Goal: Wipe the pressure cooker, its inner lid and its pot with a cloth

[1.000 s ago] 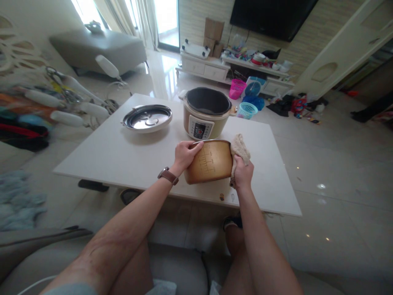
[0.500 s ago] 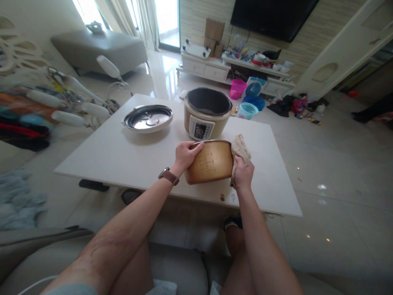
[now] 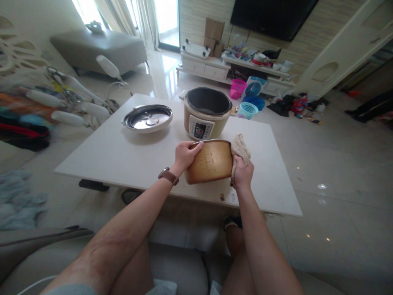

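Over the near edge of the table I hold a gold-brown inner pot (image 3: 215, 162) with level marks on its inside wall, tipped so its opening faces me. My left hand (image 3: 184, 156) is closed on the pot's left rim, thumb over the edge. My right hand (image 3: 244, 172) grips a beige cloth (image 3: 240, 148), pressed against the pot's right side. Just beyond the pot stands the pressure cooker body (image 3: 205, 112), its top open and dark inside, its control panel towards me. To its left the cooker lid (image 3: 149, 119) lies upside down.
All of this is on a white table (image 3: 113, 157). A white lamp-like stand (image 3: 92, 96) with several arms is at the left. On the floor beyond are a pink basket (image 3: 238, 88) and a light blue basket (image 3: 247, 110). A person's dark-clothed legs (image 3: 368, 107) show at far right.
My hands, the pot and the cloth stay almost in place. At the far right, the other person's legs have come slightly further into view.
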The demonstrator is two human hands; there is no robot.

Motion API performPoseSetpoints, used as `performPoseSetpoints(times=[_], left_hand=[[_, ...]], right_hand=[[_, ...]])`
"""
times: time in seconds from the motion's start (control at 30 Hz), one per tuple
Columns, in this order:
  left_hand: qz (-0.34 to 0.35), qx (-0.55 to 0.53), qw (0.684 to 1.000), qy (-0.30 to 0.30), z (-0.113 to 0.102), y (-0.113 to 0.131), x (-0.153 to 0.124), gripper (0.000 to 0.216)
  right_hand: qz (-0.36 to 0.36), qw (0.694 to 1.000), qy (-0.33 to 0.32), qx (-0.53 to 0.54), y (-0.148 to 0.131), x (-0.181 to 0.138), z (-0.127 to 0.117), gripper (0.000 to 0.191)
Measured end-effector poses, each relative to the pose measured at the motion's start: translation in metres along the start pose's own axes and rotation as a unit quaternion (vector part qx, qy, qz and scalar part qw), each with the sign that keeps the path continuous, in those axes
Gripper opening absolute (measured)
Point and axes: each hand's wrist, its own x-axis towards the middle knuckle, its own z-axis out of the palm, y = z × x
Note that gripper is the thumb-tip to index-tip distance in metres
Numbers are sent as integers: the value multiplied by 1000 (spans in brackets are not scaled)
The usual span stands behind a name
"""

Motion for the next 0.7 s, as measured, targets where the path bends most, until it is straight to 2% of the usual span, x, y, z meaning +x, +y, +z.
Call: performPoseSetpoints(times=[0.43, 0.5, 0.57, 0.63, 0.7], left_hand=[[-8, 9, 1000, -7, -2, 3, 0, 59], [-11, 12, 1000, -11, -2, 3, 0, 59], [-12, 14, 1000, -12, -1, 2, 1, 59], [-10, 15, 1000, -11, 1, -1, 1, 57], [-4, 14, 1000, -10, 2, -3, 1, 54]], right_hand=[[-21, 1000, -4, -20, -6, -4, 1, 39], [-59, 998, -17, -32, -14, -12, 0, 38], [-139, 986, -70, -65, -24, -22, -1, 39], [-236, 950, -160, -126, -34, -32, -3, 44], [-302, 907, -232, -181, -41, -38, -5, 50]])
